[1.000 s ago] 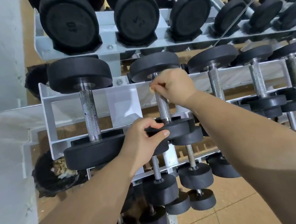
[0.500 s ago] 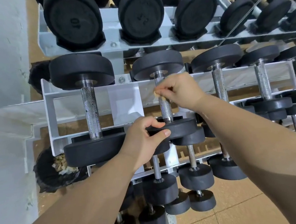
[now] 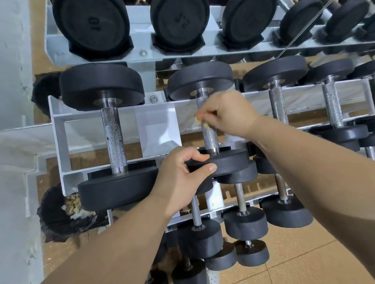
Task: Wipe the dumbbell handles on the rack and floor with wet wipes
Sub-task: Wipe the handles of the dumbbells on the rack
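Black-ended dumbbell lies racked, wipe against its knurled handle.

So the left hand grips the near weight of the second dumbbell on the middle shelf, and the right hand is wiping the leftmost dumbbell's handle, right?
Not quite. The head view shows the right hand pinching a wipe against the handle of that same second dumbbell, whose near weight the left hand grips. The leftmost dumbbell's handle is untouched.

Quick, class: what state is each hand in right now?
Left hand: closed, gripping the dumbbell's near head.
Right hand: closed, pinching a wipe against the handle.
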Available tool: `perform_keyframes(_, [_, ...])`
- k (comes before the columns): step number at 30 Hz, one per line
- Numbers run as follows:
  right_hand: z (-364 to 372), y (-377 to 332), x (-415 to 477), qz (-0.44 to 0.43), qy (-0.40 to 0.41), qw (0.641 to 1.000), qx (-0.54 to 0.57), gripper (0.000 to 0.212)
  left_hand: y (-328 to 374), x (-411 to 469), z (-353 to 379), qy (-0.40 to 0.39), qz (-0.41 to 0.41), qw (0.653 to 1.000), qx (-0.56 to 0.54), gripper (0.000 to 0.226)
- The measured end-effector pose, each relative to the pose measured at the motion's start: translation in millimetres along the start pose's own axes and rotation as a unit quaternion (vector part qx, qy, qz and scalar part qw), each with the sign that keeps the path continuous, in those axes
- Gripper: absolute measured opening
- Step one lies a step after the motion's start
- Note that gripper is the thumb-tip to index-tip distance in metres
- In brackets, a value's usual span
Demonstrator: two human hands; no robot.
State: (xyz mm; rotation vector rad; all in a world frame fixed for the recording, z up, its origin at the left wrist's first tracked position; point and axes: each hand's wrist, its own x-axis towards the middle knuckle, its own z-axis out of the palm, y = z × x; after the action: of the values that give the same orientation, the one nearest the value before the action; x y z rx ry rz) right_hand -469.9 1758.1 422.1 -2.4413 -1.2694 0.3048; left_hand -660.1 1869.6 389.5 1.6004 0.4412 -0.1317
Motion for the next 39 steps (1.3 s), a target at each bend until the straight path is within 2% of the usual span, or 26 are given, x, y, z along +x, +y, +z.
perform_keyframes(2, [-1.6,-0.1,13.5,0.038,0.057,0.997,-0.018,0.010,-0.1,0.2,0.1,0.001,0.000,1.000,-0.004,0.016])
perform_keyframes(4, [0.1,-1.5,9.2,0.071,0.069,0.995,0.010,0.012,-0.2,0.7,0.5,0.005,0.004,1.000,-0.010,0.019])
perform_keyframes(6, [0.7,-6.2,-9.0,0.094,0.027,0.993,0.065,0.010,-1.2,0.9,1.0,0.009,0.008,1.000,-0.020,0.019])
perform_keyframes(9, [-0.6,-7.2,-38.7,0.125,-0.080,0.975,0.164,0.007,-3.4,1.1,2.4,0.011,0.009,1.000,-0.026,0.016])
perform_keyframes(12, [0.2,-0.4,-43.0,0.128,-0.116,0.964,0.202,0.005,-3.4,0.8,2.8,0.016,0.012,1.000,-0.021,0.016])
perform_keyframes(14, [4.7,2.9,-35.2,0.106,-0.089,0.973,0.184,0.003,-2.6,1.2,1.5,0.013,-0.001,1.000,-0.006,0.016])
perform_keyframes(16, [9.7,6.4,-26.2,0.110,-0.006,0.979,0.170,0.008,0.8,0.9,0.6,0.005,-0.022,1.000,0.003,0.016])
perform_keyframes(18, [12.8,8.5,-19.1,0.138,0.074,0.969,0.192,0.011,7.9,-0.7,0.7,0.000,-0.041,0.999,-0.005,0.015])
perform_keyframes(20, [17.4,8.6,-18.1,0.159,0.102,0.953,0.237,0.013,16.7,-2.5,0.0,-0.002,-0.065,0.998,-0.005,0.014])
perform_keyframes(22, [21.1,10.9,-26.5,0.177,0.080,0.942,0.275,0.016,26.2,-2.8,-0.3,0.020,-0.067,0.997,0.032,0.017])
perform_keyframes(23, [21.6,13.7,-34.1,0.187,0.053,0.939,0.283,0.019,31.8,-1.5,1.2,0.042,-0.047,0.994,0.090,0.021])
perform_keyframes(25, [21.7,18.3,-49.9,0.203,0.005,0.933,0.296,0.024,46.0,3.5,13.0,0.102,0.014,0.964,0.246,0.039])
perform_keyframes(26, [21.6,19.7,-54.0,0.206,-0.003,0.931,0.300,0.026,53.5,6.0,23.0,0.134,0.036,0.951,0.277,0.046])
perform_keyframes(29, [20.0,15.9,-46.6,0.198,0.025,0.935,0.294,0.025,56.2,16.1,52.2,0.173,0.039,0.950,0.257,0.048])
perform_keyframes(31, [20.3,16.2,-32.0,0.205,0.080,0.933,0.287,0.021,41.6,22.9,59.8,0.192,0.025,0.939,0.283,0.042])
perform_keyframes(34, [22.9,24.7,-15.1,0.215,0.144,0.916,0.308,0.019,30.5,26.9,59.5,0.205,0.031,0.943,0.260,0.033])
perform_keyframes(36, [27.9,30.4,-17.0,0.213,0.121,0.909,0.337,0.017,29.9,26.7,60.6,0.201,0.040,0.946,0.253,0.031])
perform_keyframes(39, [30.9,34.7,-38.0,0.196,0.027,0.907,0.371,0.019,27.8,26.4,56.6,0.185,0.041,0.945,0.266,0.033])
